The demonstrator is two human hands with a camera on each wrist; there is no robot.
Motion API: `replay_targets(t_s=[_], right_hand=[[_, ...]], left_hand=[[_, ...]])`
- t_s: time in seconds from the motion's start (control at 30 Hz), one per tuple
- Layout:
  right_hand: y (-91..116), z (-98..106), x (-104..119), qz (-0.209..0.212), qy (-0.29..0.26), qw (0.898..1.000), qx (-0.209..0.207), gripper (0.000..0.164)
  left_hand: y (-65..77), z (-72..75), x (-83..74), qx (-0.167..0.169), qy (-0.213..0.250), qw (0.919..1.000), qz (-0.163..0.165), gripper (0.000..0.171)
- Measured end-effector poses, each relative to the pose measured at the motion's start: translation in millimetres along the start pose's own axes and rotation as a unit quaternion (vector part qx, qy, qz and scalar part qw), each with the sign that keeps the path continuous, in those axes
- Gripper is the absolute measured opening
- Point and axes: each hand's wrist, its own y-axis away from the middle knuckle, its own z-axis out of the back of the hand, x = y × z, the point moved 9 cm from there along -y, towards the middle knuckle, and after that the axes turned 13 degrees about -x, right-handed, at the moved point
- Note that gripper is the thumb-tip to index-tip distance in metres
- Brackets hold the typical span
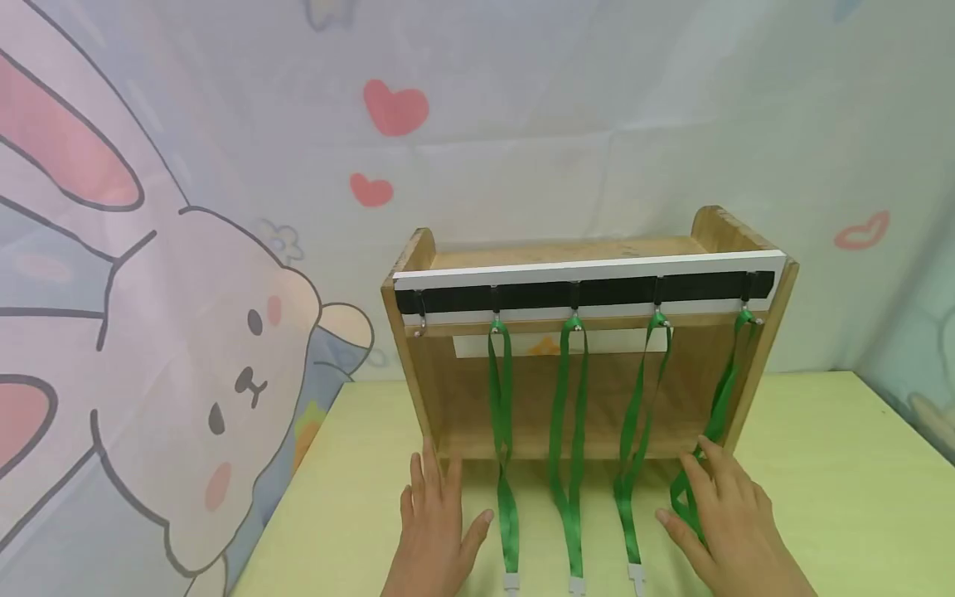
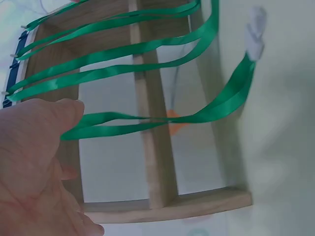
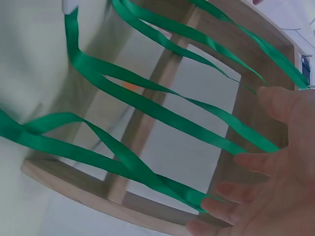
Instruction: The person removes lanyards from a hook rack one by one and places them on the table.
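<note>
Several green lanyards with white end clips hang from metal hooks on a small wooden shelf (image 1: 589, 308). The left lanyard (image 1: 501, 398) hangs from the second hook; the leftmost hook (image 1: 420, 319) has nothing on it. My left hand (image 1: 436, 535), fingers straight and spread, is before the shelf's lower left corner, left of that lanyard, holding nothing. My right hand (image 1: 734, 526) stands with fingers apart in front of the rightmost lanyard (image 1: 722, 402), hiding part of it. Whether its fingertips touch the ribbon I cannot tell. In the right wrist view the ribbons run behind the fingers (image 3: 253, 162).
A pale yellow-green table (image 1: 336, 497) bears the shelf and extends to both sides. Behind it hangs a cloth backdrop (image 1: 559, 166) with hearts and a large cartoon rabbit. A white board with a black strip (image 1: 533, 295) crosses the shelf's upper front.
</note>
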Motion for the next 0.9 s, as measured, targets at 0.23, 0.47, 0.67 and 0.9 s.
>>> replay_targets(t_s=[0.23,0.47,0.67,0.9], right_hand=[[-20.3,21.9,6.6,-0.004,-0.062,0.997,-0.044,0.065],[-35.6,46.4,8.1,0.02,-0.062,0.989,-0.13,0.067],[-47.8,59.9,4.3,0.037,-0.05,0.981,-0.185,0.071],[-61.7,70.1,-5.2,0.024,-0.058,0.974,-0.216,0.067]], left_hand=[[-13.0,16.5,4.6,-0.005,0.01,0.9999,0.004,0.085],[-25.4,24.1,0.6,-0.011,0.036,0.9993,-0.007,0.089],[-40.3,28.2,-2.0,-0.03,0.046,0.9985,-0.007,0.087],[-51.2,32.1,0.2,-0.048,0.049,0.9977,-0.003,0.09]])
